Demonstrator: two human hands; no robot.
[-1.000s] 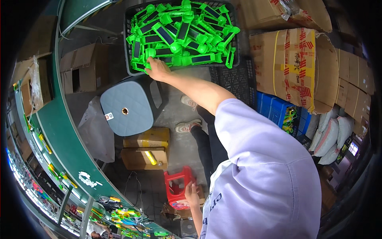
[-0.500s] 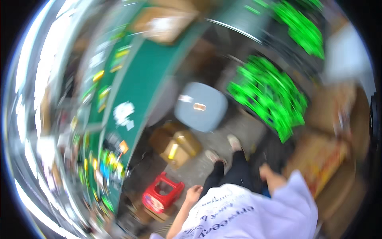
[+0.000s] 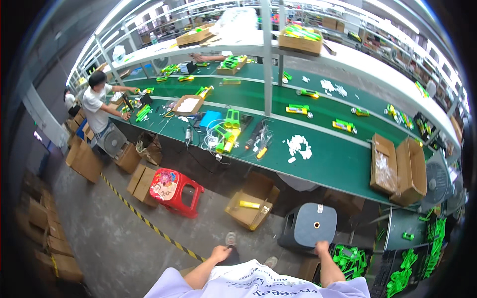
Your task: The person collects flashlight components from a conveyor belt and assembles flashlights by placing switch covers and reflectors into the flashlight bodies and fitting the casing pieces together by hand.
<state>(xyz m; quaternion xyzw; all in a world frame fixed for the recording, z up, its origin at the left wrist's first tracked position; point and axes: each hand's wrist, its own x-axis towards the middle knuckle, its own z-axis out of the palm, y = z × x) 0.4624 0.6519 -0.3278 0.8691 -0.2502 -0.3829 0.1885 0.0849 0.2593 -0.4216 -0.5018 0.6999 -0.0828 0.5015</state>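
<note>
My left hand (image 3: 220, 253) hangs low in front of my body with loosely curled fingers, and nothing shows in it. My right hand (image 3: 322, 247) is closed like a fist at the near edge of a dark grey stool (image 3: 315, 231); whether it touches the stool I cannot tell. Right beside that hand lies a crate of bright green plastic parts (image 3: 349, 260). A red plastic stool (image 3: 175, 191) with a patterned seat stands at the left. Between the stools sits an open cardboard box (image 3: 252, 201) with a yellow item in it.
A long green workbench (image 3: 328, 171) crosses ahead, holding green-and-yellow devices (image 3: 298, 109), white pieces (image 3: 299, 147), tools and cartons. At the far left a person (image 3: 99, 102) works at it. Striped floor tape (image 3: 144, 223) runs behind the red stool. Black trays of green parts (image 3: 402, 270) stand lower right.
My view has swung left, so the bench now lies across the front and the stools sit below it. My right hand now appears against the grey stool's edge. Blur has cleared.
</note>
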